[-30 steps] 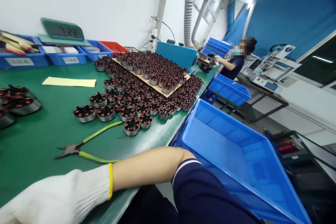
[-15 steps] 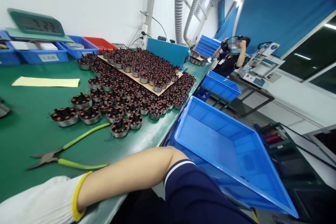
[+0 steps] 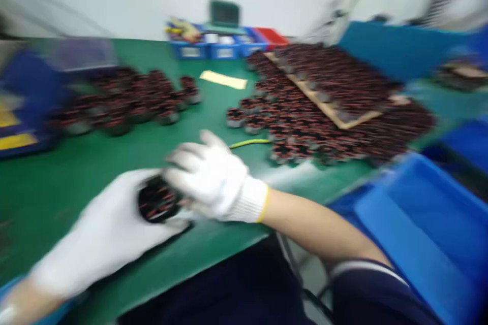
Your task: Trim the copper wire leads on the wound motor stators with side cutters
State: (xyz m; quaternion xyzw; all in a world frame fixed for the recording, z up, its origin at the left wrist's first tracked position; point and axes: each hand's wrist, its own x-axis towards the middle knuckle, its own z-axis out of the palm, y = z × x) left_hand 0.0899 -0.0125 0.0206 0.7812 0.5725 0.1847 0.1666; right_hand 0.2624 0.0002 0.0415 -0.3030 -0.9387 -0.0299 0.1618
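My left hand point(image 3: 118, 218), in a white glove, is wrapped round a round black part with copper windings point(image 3: 155, 200). Over its right side is my right hand point(image 3: 211, 175), gloved too, its fingers curled and blurred; its thumb side is near the part and whether it grips it is hidden. Behind my right hand a green plier handle point(image 3: 249, 142) shows on the green table point(image 3: 160, 150). A dense group of wound parts point(image 3: 284, 111) stands to the right, and a smaller group point(image 3: 141, 96) to the left.
A cardboard sheet point(image 3: 328, 109) bears many more parts. A yellow strip point(image 3: 223, 79) and small blue bins point(image 3: 224, 51) are at the back. A blue crate point(image 3: 412, 228) stands off the table's right edge, and a blue and yellow object point(image 3: 28, 106) is at far left.
The view has swung left. My left hand and the part in it now show, and my right hand is over the part. The pliers are now mostly hidden behind my right hand.
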